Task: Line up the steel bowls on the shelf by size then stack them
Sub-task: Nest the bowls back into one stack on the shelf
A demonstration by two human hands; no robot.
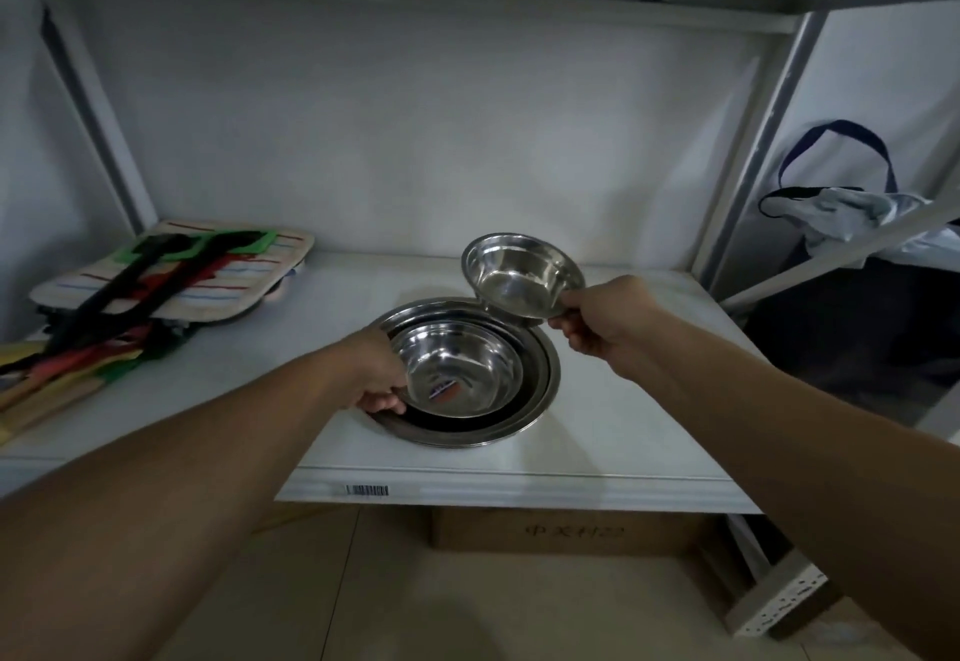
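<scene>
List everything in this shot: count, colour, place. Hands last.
small bowl: one, steel, held tilted above the stack's right rim
nested bowls: several, exact count unclear, steel, mid-shelf; a sticker in the innermost
shelf: one, white, barcode label on its front edge
pot holders: a pile, striped cream, shelf left
spatulas: several, black, red and green heads, wooden handles, lying over the pot holders
cardboard box: one, brown, floor under shelf
tote bag: one, pale with dark straps, right of frame
left hand: grips the stack's left rim
right hand: pinches the small bowl's rim
</scene>
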